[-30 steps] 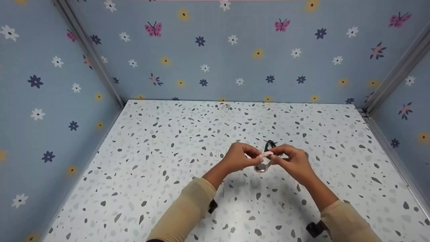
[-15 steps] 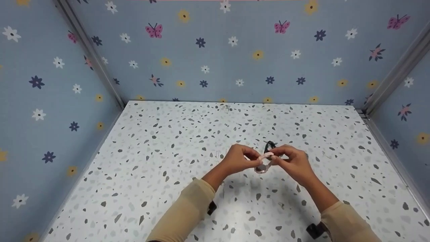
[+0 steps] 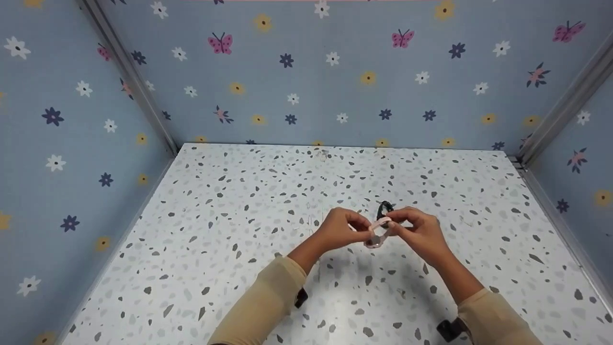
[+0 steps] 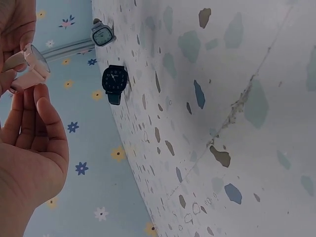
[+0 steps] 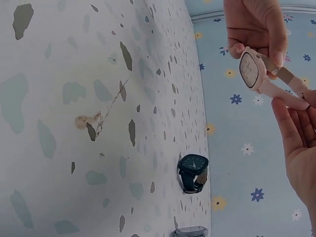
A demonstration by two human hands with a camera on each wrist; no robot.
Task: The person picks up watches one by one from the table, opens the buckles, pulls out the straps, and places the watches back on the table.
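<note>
A pale pink watch [image 3: 375, 244] is held up between the two hands, its strap bent into a loop. My left hand [image 3: 341, 230] pinches it from the left, with thumb and fingers beside the watch case [image 5: 250, 70] in the right wrist view. From the right, my right hand [image 3: 421, 235] pinches the strap [image 5: 284, 98]. In the left wrist view, the left hand [image 4: 37, 158] is below the pink watch [image 4: 35, 74] and the right hand [image 4: 17, 24] above it. Just behind the fingers, a black watch [image 3: 382, 209] rests on the table.
A grey watch [image 4: 102, 36] lies on the speckled white table [image 3: 239, 191], to the right of the black watch [image 4: 114, 79] and mostly hidden by the right hand in the head view. Blue walls with flowers and butterflies [image 3: 306, 72] surround the table, with metal posts at both back corners.
Both hands stay almost in place on the pink watch. Its case and loop have tilted slightly, and the left fingertips have shifted a little.
</note>
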